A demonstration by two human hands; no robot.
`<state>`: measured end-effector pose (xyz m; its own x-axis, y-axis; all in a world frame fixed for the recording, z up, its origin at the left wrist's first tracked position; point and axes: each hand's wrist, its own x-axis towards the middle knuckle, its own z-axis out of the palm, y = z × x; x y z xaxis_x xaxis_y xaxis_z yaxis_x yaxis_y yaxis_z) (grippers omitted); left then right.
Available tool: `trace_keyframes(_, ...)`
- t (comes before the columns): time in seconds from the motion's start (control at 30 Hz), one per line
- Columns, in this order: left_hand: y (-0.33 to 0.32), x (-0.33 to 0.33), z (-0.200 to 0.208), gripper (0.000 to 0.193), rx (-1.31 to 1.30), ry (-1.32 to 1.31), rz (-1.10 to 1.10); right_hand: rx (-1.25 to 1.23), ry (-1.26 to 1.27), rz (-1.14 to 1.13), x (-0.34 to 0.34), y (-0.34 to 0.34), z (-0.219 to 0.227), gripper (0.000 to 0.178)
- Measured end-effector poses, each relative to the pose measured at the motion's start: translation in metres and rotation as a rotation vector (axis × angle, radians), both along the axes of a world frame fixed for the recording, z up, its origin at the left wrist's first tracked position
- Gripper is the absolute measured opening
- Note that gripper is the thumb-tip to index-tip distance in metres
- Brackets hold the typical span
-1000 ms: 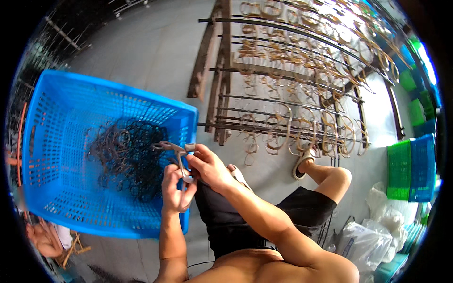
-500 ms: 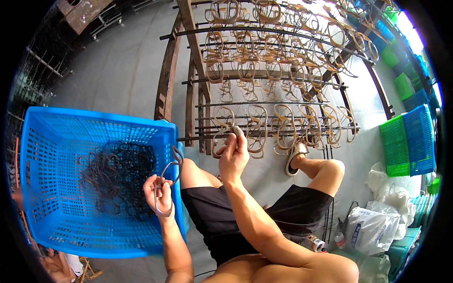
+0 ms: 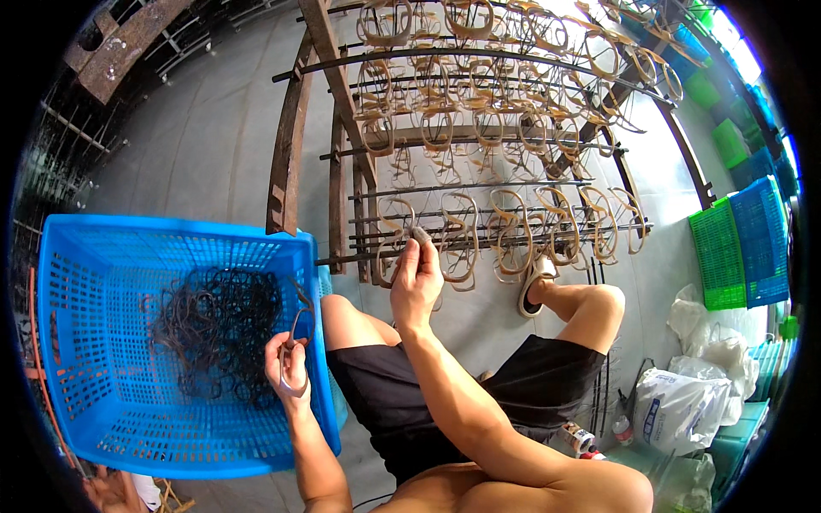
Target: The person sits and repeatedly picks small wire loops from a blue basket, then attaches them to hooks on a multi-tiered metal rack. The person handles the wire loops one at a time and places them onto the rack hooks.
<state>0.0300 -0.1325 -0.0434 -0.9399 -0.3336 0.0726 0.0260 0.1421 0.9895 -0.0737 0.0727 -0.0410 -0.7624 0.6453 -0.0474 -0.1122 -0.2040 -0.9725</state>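
Observation:
My left hand [image 3: 289,369] is closed around a thin grey-brown loop [image 3: 298,323] beside the right rim of a large blue plastic basket [image 3: 180,229]. The loop stands up past my fingers and curves over my palm. Inside the basket lies a tangled heap of similar dark loops [image 3: 224,329]. My right hand [image 3: 416,278] is raised at the left end of the lowest black rods, its thumb and fingers pinched together. A grey bit shows at the fingertips, among the hanging tan loops [image 3: 462,224]; what exactly they pinch is partly hidden.
A wooden rack [image 3: 286,162] stands ahead, carrying black rods [image 3: 466,53] in tiers hung with many tan loops. On the right are a green basket [image 3: 720,256] and a blue basket [image 3: 761,244], white plastic bags [image 3: 680,406] and a small bottle [image 3: 622,430]. My legs flank the rack's near side.
The view has shifted slightly. My left hand has turned the loop a little, so it stands more upright. My right hand remains at the same spot on the rods.

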Motion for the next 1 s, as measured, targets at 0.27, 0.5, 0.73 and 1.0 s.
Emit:
trace_keyframes(0.27,-0.011,0.002,-0.009,0.018,-0.104,-0.147,-0.043,-0.019,-0.025,0.066,-0.006,-0.002,0.007,0.024)
trace_keyframes(0.5,-0.013,0.002,-0.014,0.012,-0.082,-0.14,0.036,0.062,-0.044,0.096,0.0,-0.009,0.019,0.026)
trace_keyframes(0.73,-0.009,-0.003,-0.016,0.015,0.149,-0.045,0.18,0.535,-0.064,0.126,-0.003,-0.017,0.009,0.031)
trace_keyframes(1.0,-0.003,-0.011,-0.004,0.017,0.28,0.002,0.195,0.609,-0.043,0.124,-0.001,-0.006,0.025,0.026)
